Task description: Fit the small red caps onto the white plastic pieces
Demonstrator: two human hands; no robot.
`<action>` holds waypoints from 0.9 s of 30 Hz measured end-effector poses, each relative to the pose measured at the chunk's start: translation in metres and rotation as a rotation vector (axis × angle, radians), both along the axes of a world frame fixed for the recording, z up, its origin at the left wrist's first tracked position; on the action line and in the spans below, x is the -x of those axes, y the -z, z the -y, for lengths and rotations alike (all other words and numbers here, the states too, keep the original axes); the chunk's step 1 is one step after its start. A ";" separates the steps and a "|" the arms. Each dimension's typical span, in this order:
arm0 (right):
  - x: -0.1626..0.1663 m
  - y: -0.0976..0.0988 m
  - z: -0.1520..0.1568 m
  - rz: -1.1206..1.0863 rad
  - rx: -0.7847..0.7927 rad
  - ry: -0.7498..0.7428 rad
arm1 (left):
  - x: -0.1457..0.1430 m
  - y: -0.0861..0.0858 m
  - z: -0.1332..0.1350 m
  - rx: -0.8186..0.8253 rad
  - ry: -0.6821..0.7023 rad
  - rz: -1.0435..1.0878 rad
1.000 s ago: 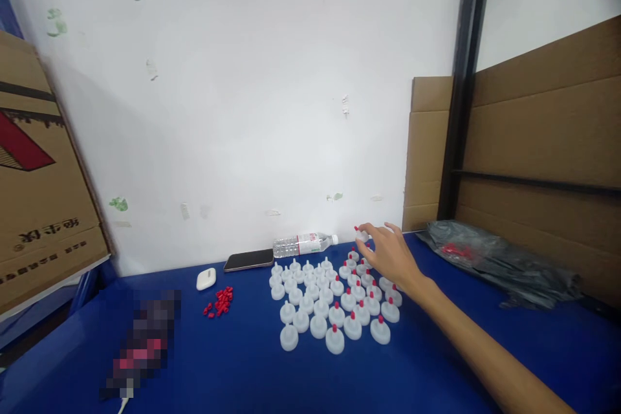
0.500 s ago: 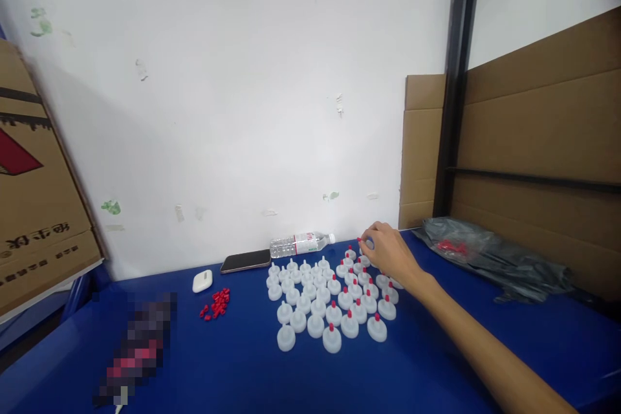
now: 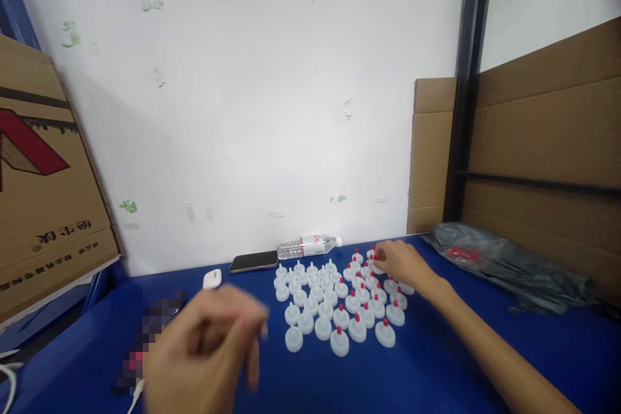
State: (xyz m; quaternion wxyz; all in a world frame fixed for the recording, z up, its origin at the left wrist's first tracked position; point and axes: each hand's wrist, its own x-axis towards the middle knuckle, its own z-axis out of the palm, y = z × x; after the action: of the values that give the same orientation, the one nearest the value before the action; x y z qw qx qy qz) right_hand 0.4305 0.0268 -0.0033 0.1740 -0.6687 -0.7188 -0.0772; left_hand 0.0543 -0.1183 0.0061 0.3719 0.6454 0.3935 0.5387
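Observation:
Several white plastic caps (image 3: 323,328) stand in rows on the blue table (image 3: 436,369); those on the right side carry red tips (image 3: 358,317), those on the left are plain. My right hand (image 3: 400,262) reaches to the far right corner of the group, low over the table, fingers curled together on a red-tipped cap (image 3: 374,259). My left hand (image 3: 208,352) is raised in the near foreground, smeared by motion, fingers bent. It hides the pile of small red pieces behind it.
A water bottle (image 3: 308,246), a dark phone (image 3: 253,261) and a white earbud case (image 3: 212,279) lie along the wall. A black plastic bag (image 3: 504,265) lies at the right, cardboard sheets (image 3: 543,142) behind it. A cardboard box (image 3: 43,207) leans at the left.
My right hand came down from above the back row with a red-tipped cap to the table at the group's corner. My left hand rose into view in front.

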 end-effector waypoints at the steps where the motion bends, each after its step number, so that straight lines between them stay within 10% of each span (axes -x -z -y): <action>1: 0.000 0.000 0.001 0.000 0.013 0.000 | -0.005 -0.019 -0.017 -0.104 -0.200 -0.044; 4: 0.001 0.002 0.001 -0.001 0.034 -0.007 | -0.001 -0.054 -0.076 -0.333 -0.431 -0.392; 8: 0.000 0.006 0.000 -0.002 0.028 -0.021 | 0.045 -0.039 -0.132 -0.253 -0.711 -1.017; 14: 0.013 0.005 0.004 -0.001 -0.101 -0.071 | 0.077 -0.010 -0.135 -0.037 -0.550 -1.246; 19: 0.050 0.003 0.020 -0.107 -0.234 -0.398 | 0.071 -0.009 -0.136 0.004 -0.396 -1.236; 27: 0.068 0.022 0.033 -0.162 -0.070 -0.520 | 0.070 -0.005 -0.136 0.060 -0.314 -1.262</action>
State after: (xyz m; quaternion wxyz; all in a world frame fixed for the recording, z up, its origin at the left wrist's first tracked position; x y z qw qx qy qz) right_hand 0.3629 -0.0063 -0.0255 0.2681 -0.4594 -0.8468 -0.0010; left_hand -0.0155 0.0174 0.0110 0.0041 0.7620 0.6409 0.0926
